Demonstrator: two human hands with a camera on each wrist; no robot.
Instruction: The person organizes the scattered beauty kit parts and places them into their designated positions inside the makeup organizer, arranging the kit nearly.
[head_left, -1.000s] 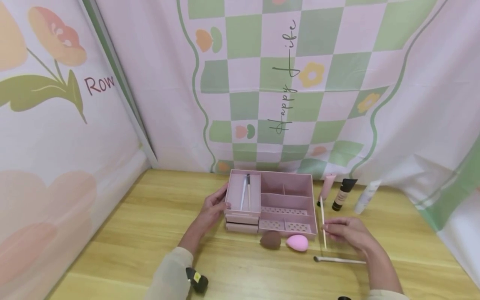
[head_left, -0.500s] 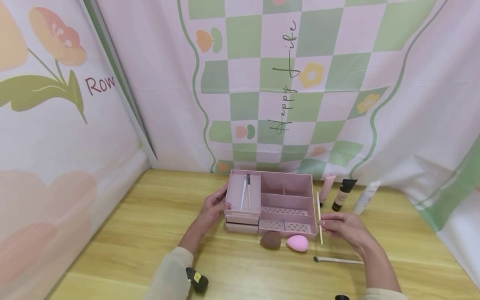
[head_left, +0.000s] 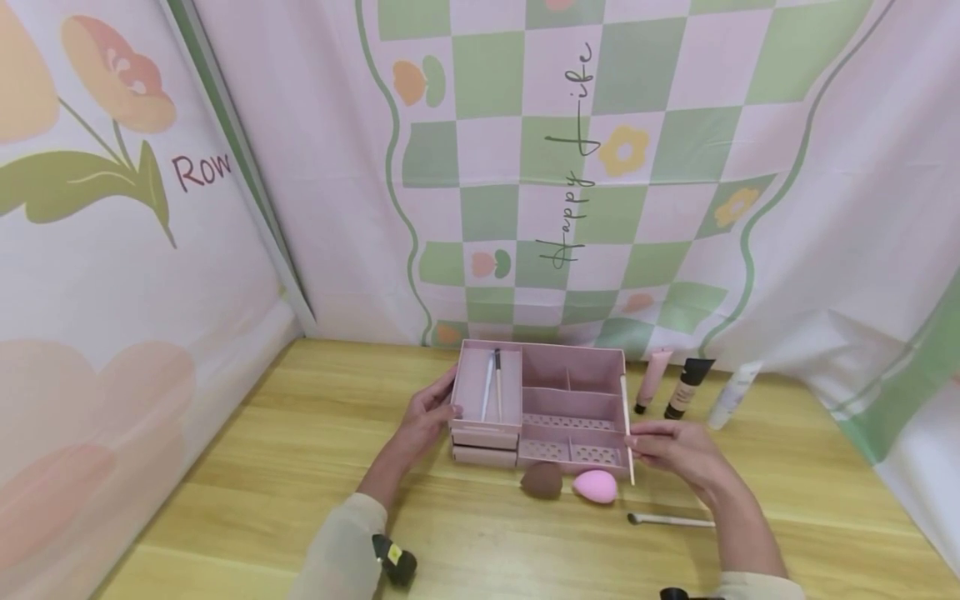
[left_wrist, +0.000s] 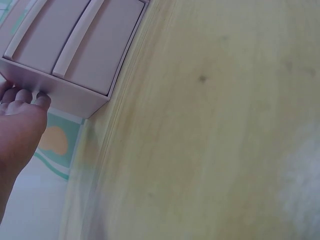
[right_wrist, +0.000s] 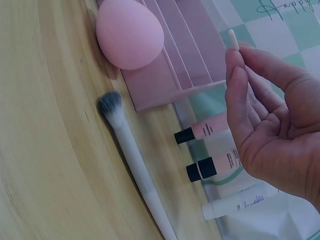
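A pink makeup organizer (head_left: pixel 573 379) stands at the back of the wooden table, with drawers at its left front. My left hand (head_left: pixel 426 417) rests against its left side; in the left wrist view, the fingertips meet that side wall (left_wrist: pixel 65 92). My right hand (head_left: pixel 678 450) pinches a slim white stick (head_left: pixel 628 429) between thumb and fingers. The stick is held close over the organizer's right rim, and its rounded end (right_wrist: pixel 233 40) shows in the right wrist view. Two slim makeup brushes (head_left: pixel 498 387) lie in the organizer's top left tray.
Brown (head_left: pixel 542 481) and pink (head_left: pixel 595 486) makeup sponges sit before the organizer. A makeup brush (head_left: pixel 667 520) lies near my right wrist. To the right stand a pink tube (head_left: pixel 654 379), a black-capped tube (head_left: pixel 686 390) and a white tube (head_left: pixel 735 394). A printed cloth (head_left: pixel 562 208) hangs behind.
My right hand has moved left with the white stick, from beside the organizer to its right rim. The left hand has stayed in place.
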